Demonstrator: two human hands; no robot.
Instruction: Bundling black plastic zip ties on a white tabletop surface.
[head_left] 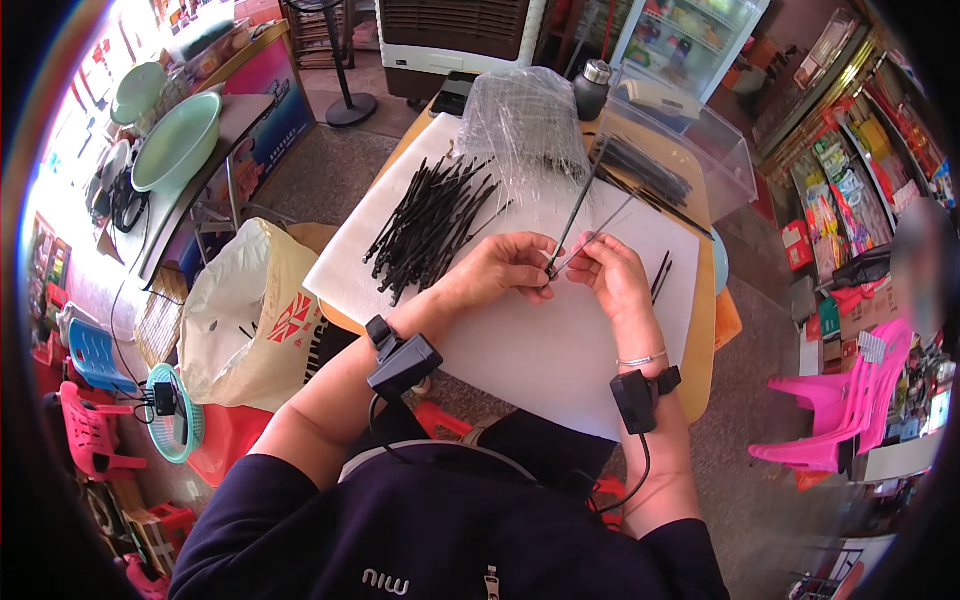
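Over a white sheet on the table, my two hands meet close together. My left hand pinches the lower end of a thin black strip that slants up and away. The fingertips of my right hand are closed on a second thin dark strip, beside the first. Whether the two strips touch at the fingers is too small to tell. Left of my left hand lies a loose pile of black strips with small knobbed ends. A few single strips lie right of my right hand.
Beyond my hands are a crumpled clear plastic bag, a dark bottle, a bundle of dark strips and a clear plastic box. A cream sack stands left of the table, pink chairs to the right.
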